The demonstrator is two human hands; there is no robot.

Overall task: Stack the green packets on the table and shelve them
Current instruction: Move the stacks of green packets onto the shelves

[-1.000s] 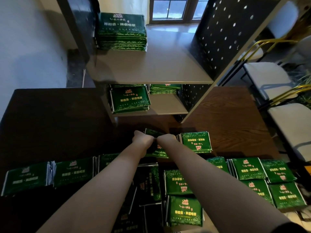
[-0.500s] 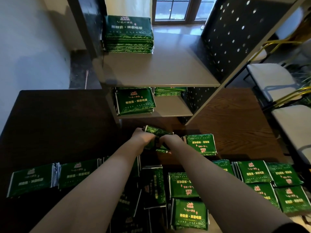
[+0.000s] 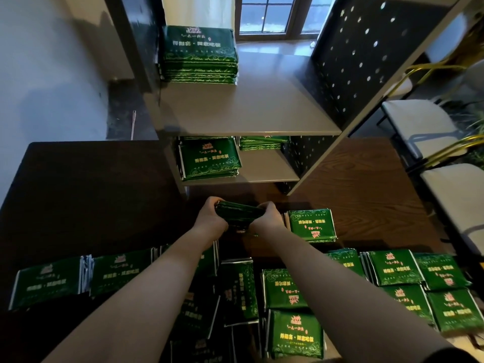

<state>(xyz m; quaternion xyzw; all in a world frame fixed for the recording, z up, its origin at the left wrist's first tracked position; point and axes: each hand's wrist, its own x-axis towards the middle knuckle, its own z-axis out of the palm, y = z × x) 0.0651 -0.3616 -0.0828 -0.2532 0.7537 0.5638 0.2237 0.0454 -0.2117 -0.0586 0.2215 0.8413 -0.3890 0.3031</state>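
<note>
Gripping a bundle (image 3: 238,214) of green packets at centre frame, over the bench (image 3: 86,195) and just below the shelf (image 3: 251,116). Curling left hand (image 3: 209,219) and right hand (image 3: 270,218) round its opposite ends, clamping both grips on it. Pressing inward from both sides, judged as squaring the edges for shelving as one block. Presenting edge-on: dark, glossy, thin layers, slightly tilted. Noting more packets (image 3: 293,334) lying flat and loose across the lower frame, gold print showing. Noting a finished pile (image 3: 200,55) sitting upper centre on the shelf.
</note>
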